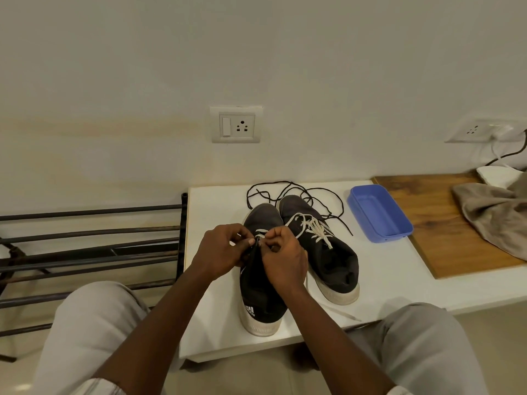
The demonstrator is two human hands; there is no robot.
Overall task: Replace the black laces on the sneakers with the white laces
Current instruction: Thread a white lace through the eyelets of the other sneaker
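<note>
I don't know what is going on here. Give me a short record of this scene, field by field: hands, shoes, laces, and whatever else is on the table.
left hand: pinches the white lace at the eyelets of the near sneaker
right hand: pinches the same lace
far sneaker: white lacing already threaded
black laces: loose on the white table, behind the sneakers
blue tray: on the table, right of the sneakers
</note>
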